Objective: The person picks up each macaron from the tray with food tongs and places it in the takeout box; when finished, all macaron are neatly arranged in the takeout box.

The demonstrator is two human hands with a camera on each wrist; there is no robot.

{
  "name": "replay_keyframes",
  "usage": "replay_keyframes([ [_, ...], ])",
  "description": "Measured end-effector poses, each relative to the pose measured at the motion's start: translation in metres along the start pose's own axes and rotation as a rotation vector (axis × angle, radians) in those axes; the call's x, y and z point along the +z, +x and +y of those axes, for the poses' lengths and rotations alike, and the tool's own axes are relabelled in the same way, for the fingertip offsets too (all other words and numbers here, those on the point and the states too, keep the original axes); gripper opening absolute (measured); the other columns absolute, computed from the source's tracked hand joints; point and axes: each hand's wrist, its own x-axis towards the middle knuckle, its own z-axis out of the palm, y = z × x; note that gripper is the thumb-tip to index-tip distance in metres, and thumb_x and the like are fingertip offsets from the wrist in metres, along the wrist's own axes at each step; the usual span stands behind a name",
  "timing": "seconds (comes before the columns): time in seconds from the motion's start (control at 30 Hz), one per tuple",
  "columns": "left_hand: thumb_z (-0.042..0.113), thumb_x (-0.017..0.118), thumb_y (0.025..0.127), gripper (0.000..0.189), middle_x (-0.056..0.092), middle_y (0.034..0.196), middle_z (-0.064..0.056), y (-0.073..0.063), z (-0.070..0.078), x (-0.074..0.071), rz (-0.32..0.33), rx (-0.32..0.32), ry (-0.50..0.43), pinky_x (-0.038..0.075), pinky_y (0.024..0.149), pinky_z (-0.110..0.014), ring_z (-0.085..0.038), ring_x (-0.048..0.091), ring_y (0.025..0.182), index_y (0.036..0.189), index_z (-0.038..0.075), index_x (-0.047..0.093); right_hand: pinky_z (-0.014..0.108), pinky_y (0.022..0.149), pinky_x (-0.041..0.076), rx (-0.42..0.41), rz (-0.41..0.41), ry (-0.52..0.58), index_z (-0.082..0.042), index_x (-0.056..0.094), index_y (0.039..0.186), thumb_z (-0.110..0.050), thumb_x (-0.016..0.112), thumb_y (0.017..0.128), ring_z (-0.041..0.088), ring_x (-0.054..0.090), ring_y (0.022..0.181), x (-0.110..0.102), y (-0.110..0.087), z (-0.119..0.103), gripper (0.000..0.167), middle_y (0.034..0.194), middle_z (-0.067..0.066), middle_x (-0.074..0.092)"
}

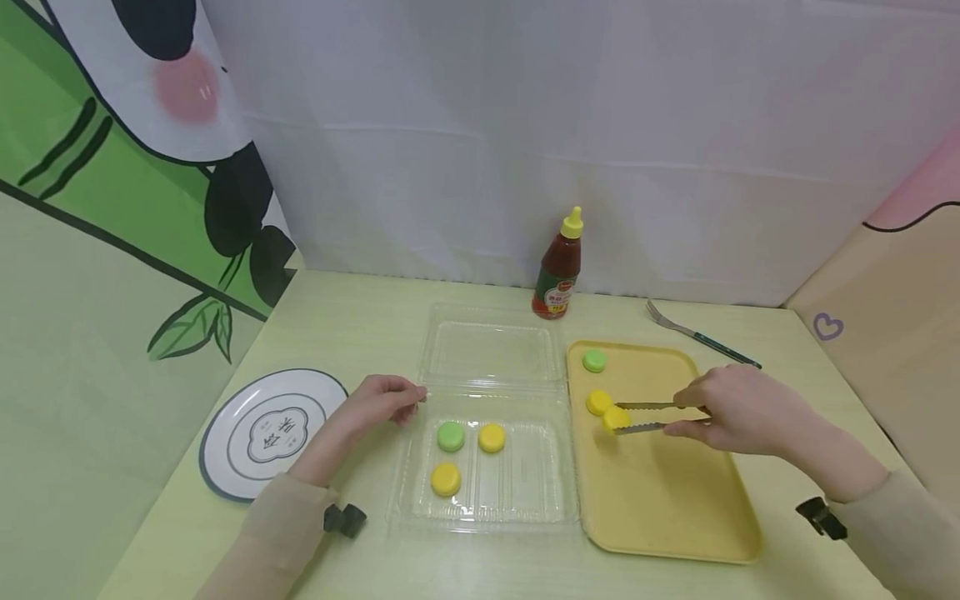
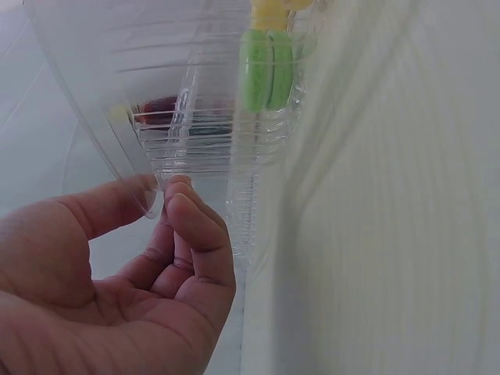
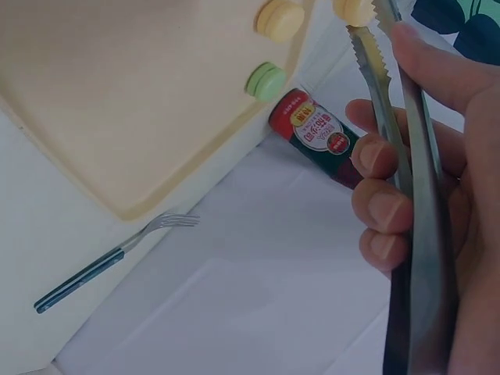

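Observation:
My right hand [image 1: 750,412] grips metal tongs [image 3: 428,226] with toothed tips. A yellow macaron [image 1: 617,419] is at the tong tips, over the yellow tray [image 1: 667,508]; in the right wrist view that macaron [image 3: 354,9] is partly cut off. Close beside it on the tray is another yellow macaron [image 1: 599,402], and a green macaron [image 1: 595,360] lies farther back. With thumb and fingertips, my left hand [image 2: 148,266] pinches the left rim of an opened clear plastic box [image 1: 525,492]. Inside are a green macaron [image 1: 451,436] and two yellow macarons [image 1: 491,437] [image 1: 446,479].
A red sauce bottle [image 1: 558,279] with a yellow cap stands behind the box, near the cloth backdrop. To the tray's back right lies a fork [image 1: 697,336]. On the left, a white plate [image 1: 232,433] with a blue rim sits partly behind my left forearm.

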Motion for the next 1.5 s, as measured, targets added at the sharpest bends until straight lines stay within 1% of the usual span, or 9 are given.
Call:
replay_keyframes([
  [0.23, 0.021, 0.063, 0.098, 0.028, 0.059, 0.074, -0.003, 0.000, -0.002, 0.000, -0.005, 0.013, 0.002, 0.049, 0.070, -0.028, -0.015, 0.055, 0.069, 0.099, -0.007, 0.067, 0.017, 0.049, 0.016, 0.011, 0.004, -0.020, -0.028, 0.031, 0.061, -0.046, 0.077, 0.084, -0.008, 0.016, 0.055, -0.007, 0.006, -0.002, 0.055, 0.061, -0.021, 0.017],
  [0.43, 0.022, 0.063, 0.098, 0.028, 0.059, 0.075, -0.003, 0.000, -0.001, 0.000, -0.001, 0.001, 0.001, 0.049, 0.071, -0.028, -0.015, 0.055, 0.069, 0.100, -0.007, 0.067, 0.018, 0.050, 0.013, 0.000, 0.013, -0.021, -0.026, 0.029, 0.062, -0.041, 0.080, 0.081, -0.006, 0.012, 0.056, -0.010, 0.016, -0.006, 0.057, 0.063, -0.020, 0.013],
  [0.6, 0.021, 0.063, 0.098, 0.028, 0.059, 0.075, -0.003, 0.000, 0.000, 0.000, 0.008, -0.009, 0.004, 0.049, 0.070, -0.028, -0.015, 0.055, 0.070, 0.099, -0.006, 0.068, 0.019, 0.050, 0.012, -0.027, 0.024, -0.005, -0.024, 0.029, 0.062, -0.041, 0.079, 0.082, -0.005, 0.010, 0.057, -0.011, 0.026, -0.011, 0.057, 0.064, -0.019, 0.012],
  [0.83, 0.022, 0.063, 0.098, 0.029, 0.059, 0.074, -0.002, -0.002, 0.002, 0.000, 0.003, 0.005, 0.008, 0.049, 0.069, -0.028, -0.014, 0.054, 0.069, 0.101, -0.007, 0.067, 0.019, 0.048, 0.020, -0.022, -0.017, -0.020, -0.026, 0.033, 0.061, -0.046, 0.077, 0.084, -0.005, 0.020, 0.051, -0.006, 0.042, -0.021, 0.054, 0.057, -0.019, 0.020],
  [1.07, 0.022, 0.064, 0.098, 0.029, 0.060, 0.076, -0.003, -0.003, 0.002, 0.002, 0.008, -0.002, 0.012, 0.050, 0.069, -0.028, -0.015, 0.055, 0.070, 0.101, -0.007, 0.067, 0.019, 0.048, 0.022, -0.037, -0.062, 0.041, -0.024, 0.039, 0.061, -0.042, 0.077, 0.086, -0.004, 0.023, 0.052, 0.000, 0.056, -0.031, 0.049, 0.057, -0.017, 0.022],
  [1.17, 0.021, 0.064, 0.098, 0.028, 0.060, 0.076, -0.004, -0.001, 0.001, 0.002, 0.011, 0.001, 0.013, 0.050, 0.068, -0.028, -0.015, 0.055, 0.070, 0.100, -0.007, 0.067, 0.019, 0.048, 0.025, -0.045, -0.066, 0.049, -0.023, 0.044, 0.062, -0.043, 0.077, 0.086, -0.004, 0.027, 0.050, 0.004, 0.061, -0.035, 0.045, 0.056, -0.018, 0.030],
  [1.33, 0.021, 0.064, 0.098, 0.028, 0.060, 0.076, -0.004, 0.000, 0.000, 0.001, 0.008, 0.009, 0.017, 0.050, 0.068, -0.028, -0.015, 0.055, 0.070, 0.099, -0.007, 0.067, 0.020, 0.049, 0.038, -0.052, -0.074, 0.057, -0.023, 0.062, 0.070, -0.044, 0.077, 0.085, -0.004, 0.046, 0.052, 0.011, 0.068, -0.040, 0.030, 0.063, -0.015, 0.058],
  [1.4, 0.021, 0.064, 0.098, 0.028, 0.060, 0.076, -0.004, -0.001, 0.000, 0.001, 0.007, 0.009, 0.020, 0.050, 0.069, -0.028, -0.015, 0.055, 0.070, 0.100, -0.007, 0.067, 0.021, 0.050, 0.039, -0.050, -0.090, 0.061, -0.023, 0.063, 0.071, -0.044, 0.077, 0.085, -0.003, 0.046, 0.052, 0.015, 0.071, -0.042, 0.029, 0.062, -0.015, 0.057],
  [1.5, 0.021, 0.064, 0.098, 0.028, 0.060, 0.076, -0.004, -0.001, 0.001, 0.002, 0.008, 0.010, 0.024, 0.050, 0.069, -0.028, -0.015, 0.055, 0.070, 0.100, -0.007, 0.067, 0.020, 0.048, 0.032, -0.049, -0.111, 0.070, -0.024, 0.056, 0.067, -0.045, 0.077, 0.085, -0.003, 0.036, 0.050, 0.019, 0.076, -0.045, 0.035, 0.057, -0.017, 0.044],
])
